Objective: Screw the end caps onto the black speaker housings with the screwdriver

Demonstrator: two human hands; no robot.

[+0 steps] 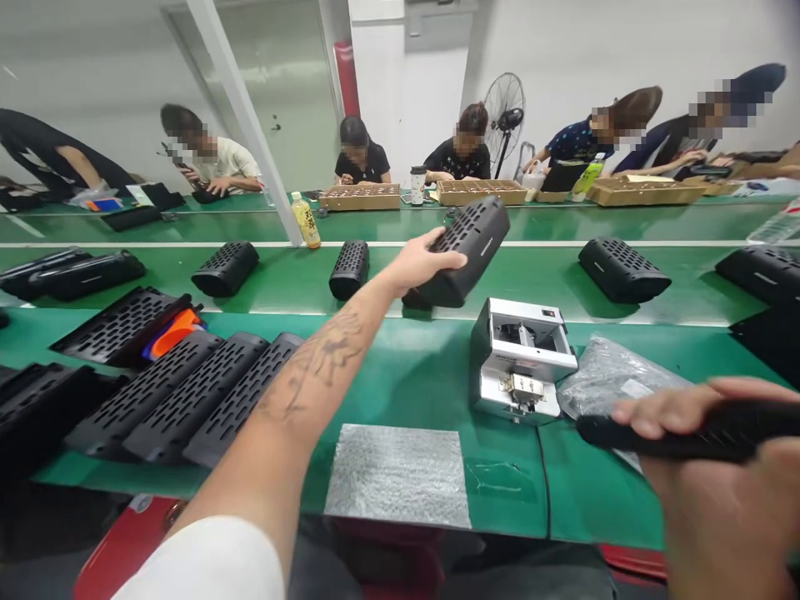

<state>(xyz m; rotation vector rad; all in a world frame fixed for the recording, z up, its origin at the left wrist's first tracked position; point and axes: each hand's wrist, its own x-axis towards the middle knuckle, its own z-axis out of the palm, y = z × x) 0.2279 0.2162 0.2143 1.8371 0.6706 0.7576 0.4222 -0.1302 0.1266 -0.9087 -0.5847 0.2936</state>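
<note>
My left hand (pixel 420 262) reaches far out over the green conveyor belt (pixel 537 275) and grips a black perforated speaker housing (pixel 466 250) by its near end. The housing tilts up, its lower end touching or just above the belt. My right hand (pixel 706 475) is at the lower right, fingers wrapped round a black rod-shaped tool (pixel 662 433) that points left. A small silver machine (pixel 522 358) stands on the bench between my two hands, just left of the tool's tip.
More black housings (pixel 622 268) lie spaced along the belt. Flat perforated black panels (pixel 187 396) are stacked at the left. A grey foam pad (pixel 400 475) and a plastic bag (pixel 609 375) lie on the bench. Several people work across the line, with cardboard trays (pixel 481 192) and a bottle (pixel 306 221).
</note>
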